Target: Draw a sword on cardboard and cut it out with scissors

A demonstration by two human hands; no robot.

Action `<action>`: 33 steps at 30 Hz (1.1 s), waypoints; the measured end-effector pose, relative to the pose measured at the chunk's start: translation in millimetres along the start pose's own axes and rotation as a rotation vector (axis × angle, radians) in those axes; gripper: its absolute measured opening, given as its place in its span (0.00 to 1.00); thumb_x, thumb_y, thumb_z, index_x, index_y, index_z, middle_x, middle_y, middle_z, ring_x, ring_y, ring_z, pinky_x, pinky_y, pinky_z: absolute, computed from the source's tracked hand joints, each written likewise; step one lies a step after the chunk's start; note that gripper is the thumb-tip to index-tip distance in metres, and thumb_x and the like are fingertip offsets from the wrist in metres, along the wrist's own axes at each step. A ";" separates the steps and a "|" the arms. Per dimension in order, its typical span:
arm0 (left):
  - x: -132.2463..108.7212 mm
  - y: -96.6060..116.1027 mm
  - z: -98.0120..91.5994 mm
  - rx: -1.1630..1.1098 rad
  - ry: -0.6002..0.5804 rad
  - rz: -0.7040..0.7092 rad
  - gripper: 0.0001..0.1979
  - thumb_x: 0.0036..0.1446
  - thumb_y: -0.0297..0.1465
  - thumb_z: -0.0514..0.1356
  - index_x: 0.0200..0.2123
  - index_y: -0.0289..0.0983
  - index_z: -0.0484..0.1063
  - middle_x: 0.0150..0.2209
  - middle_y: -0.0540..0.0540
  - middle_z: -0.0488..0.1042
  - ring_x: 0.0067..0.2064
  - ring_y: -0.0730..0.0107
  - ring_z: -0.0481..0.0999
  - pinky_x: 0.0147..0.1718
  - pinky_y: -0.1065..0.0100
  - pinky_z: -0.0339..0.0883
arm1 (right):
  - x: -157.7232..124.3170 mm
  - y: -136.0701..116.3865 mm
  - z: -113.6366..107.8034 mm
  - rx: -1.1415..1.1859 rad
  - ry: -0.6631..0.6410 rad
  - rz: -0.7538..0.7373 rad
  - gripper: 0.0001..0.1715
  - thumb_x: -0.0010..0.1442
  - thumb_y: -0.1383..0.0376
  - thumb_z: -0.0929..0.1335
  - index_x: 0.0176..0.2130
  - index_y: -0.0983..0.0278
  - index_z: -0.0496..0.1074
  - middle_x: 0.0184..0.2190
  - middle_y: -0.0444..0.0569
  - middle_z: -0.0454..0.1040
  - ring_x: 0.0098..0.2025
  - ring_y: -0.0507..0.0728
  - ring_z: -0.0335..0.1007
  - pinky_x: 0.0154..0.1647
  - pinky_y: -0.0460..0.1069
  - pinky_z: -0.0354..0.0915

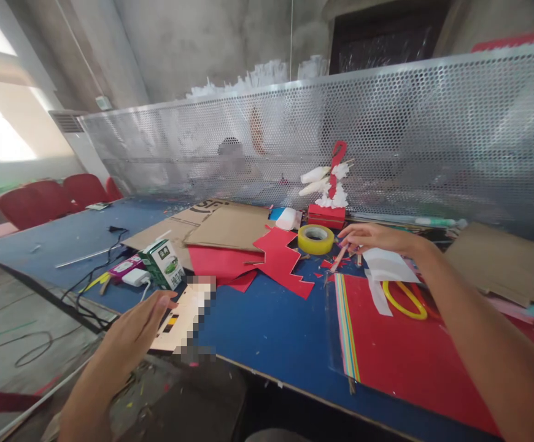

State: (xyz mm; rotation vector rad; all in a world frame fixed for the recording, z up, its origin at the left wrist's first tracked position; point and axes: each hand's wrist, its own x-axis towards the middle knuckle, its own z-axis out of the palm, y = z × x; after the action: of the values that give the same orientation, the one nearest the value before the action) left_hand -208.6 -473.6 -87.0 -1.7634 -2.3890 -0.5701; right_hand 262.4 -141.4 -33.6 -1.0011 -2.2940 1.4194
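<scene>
My left hand (140, 322) rests at the left side of a bright-screened phone (185, 316) by the table's front edge, fingers stretched out. Part of the phone is blurred by pixel blocks. Over the right half of the table my right hand (372, 238) reaches in, its fingertips bent down around a thin pinkish stick (339, 260) that slants to the tabletop. Small red scraps (326, 264) lie beside the stick. Left of these fingers is a roll of yellow tape (315, 239). Under the right wrist are white paper pieces (389, 267) and a yellow loop (405, 301).
Red zigzag-cut paper (283, 258) and cardboard (228, 227) cover the middle. A green-and-white carton (163, 264) and a white charger (135, 278) stand left. Red sheets (414, 356) lie right. A red-and-white paper model (334, 193) stands before the perforated metal screen (386, 135).
</scene>
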 end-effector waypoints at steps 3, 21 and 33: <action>1.8 -3.9 -0.9 -0.076 -0.018 -0.063 0.26 0.70 0.48 0.41 0.50 0.44 0.74 0.52 0.47 0.82 0.53 0.62 0.81 0.52 0.65 0.72 | -2.7 -5.1 1.2 -0.004 0.007 -0.001 0.29 0.60 0.46 0.72 0.53 0.59 0.73 0.52 0.55 0.78 0.42 0.60 0.78 0.44 0.56 0.75; 24.3 -5.1 -7.6 -0.146 -0.261 -0.075 0.28 0.69 0.51 0.38 0.53 0.45 0.70 0.52 0.47 0.82 0.53 0.59 0.80 0.48 0.64 0.70 | -5.8 -2.0 -12.1 -0.092 0.027 0.028 0.29 0.60 0.44 0.72 0.55 0.54 0.75 0.53 0.52 0.79 0.50 0.65 0.78 0.51 0.59 0.75; 31.0 -12.1 -6.3 -0.145 -0.158 0.060 0.25 0.69 0.49 0.42 0.49 0.44 0.74 0.48 0.45 0.84 0.53 0.57 0.81 0.51 0.62 0.71 | -2.1 4.8 -16.8 -0.147 0.007 0.071 0.26 0.59 0.45 0.73 0.54 0.49 0.76 0.52 0.48 0.80 0.48 0.65 0.79 0.51 0.59 0.75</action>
State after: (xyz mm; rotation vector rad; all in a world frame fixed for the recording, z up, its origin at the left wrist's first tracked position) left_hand -230.5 -451.1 -74.2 -2.0037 -2.4419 -0.6339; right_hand 275.1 -129.9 -29.4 -1.1378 -2.4099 1.2856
